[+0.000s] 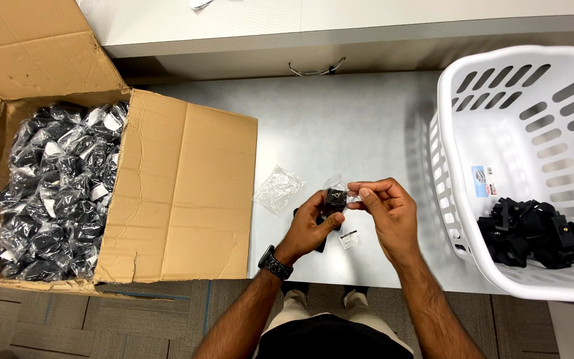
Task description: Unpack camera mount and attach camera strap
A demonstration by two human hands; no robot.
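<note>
Low in the centre of the frame I see my two forearms coming up from the bottom edge, a dark watch [276, 262] on the left wrist. My left hand [308, 226] sits a little lower and left; its fingers are curled closed around the underside of a small black part [334, 199], thumb pressed against its lower face. My right hand [388, 211] is just right of it, fingers bent, thumb and forefinger pinched shut on the clear plastic wrap [340, 184] that clings to the part's top and right side. So the part lies between the hands, touching both, with the left bearing it and the right on the wrapping. It looks blocky and matte black, roughly upright; I cannot tell its finer shape.

On the grey table [340, 119] just below the hands lies a small white slip [349, 239]. Left of the hands rests an empty clear bag [278, 189], crumpled. At the right edge stands a white slotted laundry basket [450, 119] with a heap of bare black parts [536, 233] in it. At the left, an open cardboard box [181, 193] holds many bagged black parts [61, 193].
</note>
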